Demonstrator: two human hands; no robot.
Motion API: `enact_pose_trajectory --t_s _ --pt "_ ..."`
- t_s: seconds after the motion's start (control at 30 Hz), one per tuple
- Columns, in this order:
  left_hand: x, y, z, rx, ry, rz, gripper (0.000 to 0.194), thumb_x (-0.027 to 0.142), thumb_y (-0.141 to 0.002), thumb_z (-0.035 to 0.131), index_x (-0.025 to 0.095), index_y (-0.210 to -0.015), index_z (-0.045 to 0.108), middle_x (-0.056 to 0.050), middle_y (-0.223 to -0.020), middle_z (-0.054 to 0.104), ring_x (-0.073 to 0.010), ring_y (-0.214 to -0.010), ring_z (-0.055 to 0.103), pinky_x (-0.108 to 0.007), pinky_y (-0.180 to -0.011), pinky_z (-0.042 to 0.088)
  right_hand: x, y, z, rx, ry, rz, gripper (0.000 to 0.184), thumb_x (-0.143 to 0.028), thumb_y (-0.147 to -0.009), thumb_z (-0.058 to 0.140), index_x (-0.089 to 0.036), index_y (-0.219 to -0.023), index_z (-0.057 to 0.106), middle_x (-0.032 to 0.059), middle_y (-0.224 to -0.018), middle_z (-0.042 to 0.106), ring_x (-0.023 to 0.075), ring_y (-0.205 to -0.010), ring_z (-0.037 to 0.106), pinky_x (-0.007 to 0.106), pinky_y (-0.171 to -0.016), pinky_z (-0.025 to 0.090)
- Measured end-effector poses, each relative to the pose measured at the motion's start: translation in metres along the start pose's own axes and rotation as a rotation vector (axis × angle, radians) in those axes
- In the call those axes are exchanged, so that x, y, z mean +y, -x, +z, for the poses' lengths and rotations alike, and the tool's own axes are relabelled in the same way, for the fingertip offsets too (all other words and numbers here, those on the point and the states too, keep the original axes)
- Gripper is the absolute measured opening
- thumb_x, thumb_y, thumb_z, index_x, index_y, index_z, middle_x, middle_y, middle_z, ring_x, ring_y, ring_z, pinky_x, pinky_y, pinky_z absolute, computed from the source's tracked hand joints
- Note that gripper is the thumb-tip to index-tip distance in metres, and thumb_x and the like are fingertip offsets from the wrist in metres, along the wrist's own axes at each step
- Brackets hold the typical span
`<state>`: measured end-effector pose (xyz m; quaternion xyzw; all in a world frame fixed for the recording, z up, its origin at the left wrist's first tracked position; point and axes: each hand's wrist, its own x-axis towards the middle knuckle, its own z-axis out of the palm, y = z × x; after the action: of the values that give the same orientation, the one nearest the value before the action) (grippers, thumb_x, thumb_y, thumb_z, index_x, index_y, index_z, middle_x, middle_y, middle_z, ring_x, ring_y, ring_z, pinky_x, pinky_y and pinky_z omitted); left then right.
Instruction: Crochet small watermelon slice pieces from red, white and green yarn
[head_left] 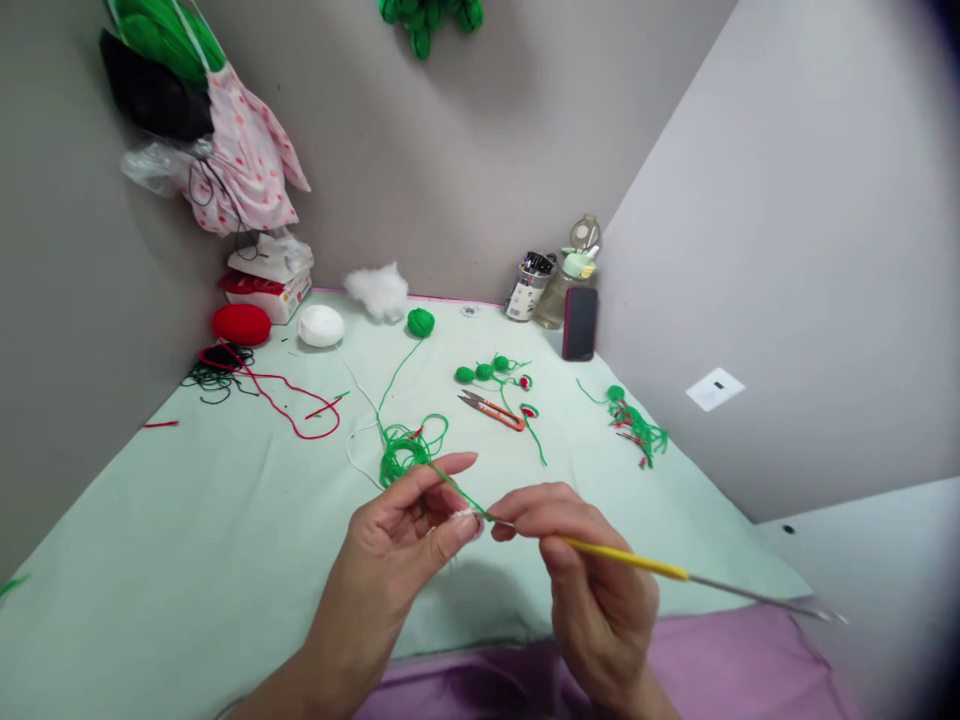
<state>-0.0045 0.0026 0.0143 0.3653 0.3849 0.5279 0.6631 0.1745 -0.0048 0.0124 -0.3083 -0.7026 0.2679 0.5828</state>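
Observation:
My left hand (409, 540) pinches a small crochet piece (471, 515) with a white edge; most of it is hidden by the thumb and fingers. A strand of green yarn (459, 489) runs over the left fingers to the piece. In my right hand (592, 570) is a crochet hook (630, 558) with a yellow grip, its hooked tip at the piece and its other metal end pointing right. Behind the left hand lies a loose coil of green yarn (401, 455), joined by a strand to a green yarn ball (421, 322).
Orange thread snips (491, 410) lie mid-table near small green crocheted balls (484, 371). Red yarn (241, 324), white yarn (321, 326) and stuffing (379, 292) sit back left. A pen can (529, 290), bottle (555, 297) and phone (580, 324) stand back right.

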Motion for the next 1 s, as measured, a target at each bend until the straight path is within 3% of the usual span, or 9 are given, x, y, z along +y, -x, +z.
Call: enact_pose_trajectory --t_s 0.2,0.43,0.63,0.67,0.73,0.77,0.83,1.0 --pt "-0.003 0.001 -0.001 0.045 -0.06 0.036 0.03 0.033 -0.085 0.09 0.037 -0.114 0.086 0.003 -0.082 0.069 -0.0133 -0.083 0.064 -0.021 -0.079 0.055 -0.007 0.001 0.005 -0.01 0.18 -0.139 0.025 -0.018 -0.111 0.05 -0.026 -0.122 0.071 0.007 -0.094 0.08 0.0203 -0.092 0.077 0.032 -0.077 0.065" --pt "-0.003 0.003 0.003 0.144 -0.146 0.147 0.028 0.024 -0.082 0.088 0.035 -0.107 0.088 0.002 -0.08 0.072 -0.0154 -0.082 0.067 -0.024 -0.082 0.057 -0.005 0.007 0.002 -0.091 0.376 -0.178 0.036 -0.014 -0.103 0.063 -0.035 -0.131 0.07 0.0076 -0.107 0.082 0.0188 -0.082 0.079 0.028 -0.067 0.065" --pt "-0.006 0.002 0.002 0.178 -0.257 0.26 0.006 0.025 -0.086 0.085 0.03 -0.086 0.089 -0.002 -0.081 0.073 -0.0227 -0.101 0.069 -0.032 -0.1 0.054 0.003 0.018 0.015 -0.031 0.337 -0.129 0.04 -0.015 -0.104 0.062 -0.039 -0.135 0.07 0.0067 -0.113 0.082 0.0199 -0.088 0.08 0.031 -0.072 0.067" --pt "-0.006 0.002 0.002 0.179 -0.263 0.262 0.006 0.025 -0.086 0.085 0.03 -0.088 0.089 -0.001 -0.081 0.073 -0.0225 -0.1 0.069 -0.032 -0.101 0.054 0.005 0.02 0.019 0.014 0.355 -0.137 0.039 -0.016 -0.102 0.066 -0.039 -0.133 0.072 0.0058 -0.109 0.082 0.0194 -0.083 0.08 0.028 -0.065 0.065" --pt "-0.006 0.001 0.001 0.192 -0.234 0.246 0.015 0.027 -0.085 0.086 0.03 -0.099 0.089 -0.001 -0.082 0.073 -0.021 -0.094 0.069 -0.031 -0.097 0.056 0.007 0.021 0.025 0.186 0.347 -0.114 0.032 -0.02 -0.104 0.064 -0.04 -0.125 0.075 0.0035 -0.1 0.083 0.0189 -0.075 0.078 0.029 -0.064 0.065" --pt "-0.006 0.001 0.001 0.194 -0.206 0.225 0.022 0.029 -0.084 0.088 0.03 -0.106 0.088 0.0 -0.083 0.073 -0.0201 -0.091 0.07 -0.031 -0.093 0.057 0.008 0.021 0.027 0.209 0.326 -0.106 0.029 -0.022 -0.104 0.065 -0.04 -0.122 0.077 0.0033 -0.1 0.083 0.0192 -0.075 0.078 0.03 -0.064 0.065" --pt "-0.004 0.001 0.002 0.188 -0.143 0.169 0.033 0.033 -0.082 0.09 0.029 -0.115 0.086 0.001 -0.082 0.072 -0.0187 -0.084 0.07 -0.029 -0.086 0.059 0.007 0.016 0.025 0.11 0.224 -0.077 0.027 -0.022 -0.105 0.063 -0.038 -0.12 0.078 0.0048 -0.107 0.083 0.0199 -0.081 0.079 0.032 -0.069 0.066" --pt "-0.002 0.002 0.004 0.211 -0.082 0.116 0.03 0.032 -0.081 0.091 0.03 -0.111 0.086 0.001 -0.081 0.072 -0.017 -0.083 0.069 -0.025 -0.079 0.057 0.004 0.005 0.016 0.114 0.103 -0.039 0.028 -0.019 -0.109 0.054 -0.03 -0.114 0.079 0.0059 -0.089 0.081 0.0226 -0.092 0.078 0.035 -0.076 0.066"
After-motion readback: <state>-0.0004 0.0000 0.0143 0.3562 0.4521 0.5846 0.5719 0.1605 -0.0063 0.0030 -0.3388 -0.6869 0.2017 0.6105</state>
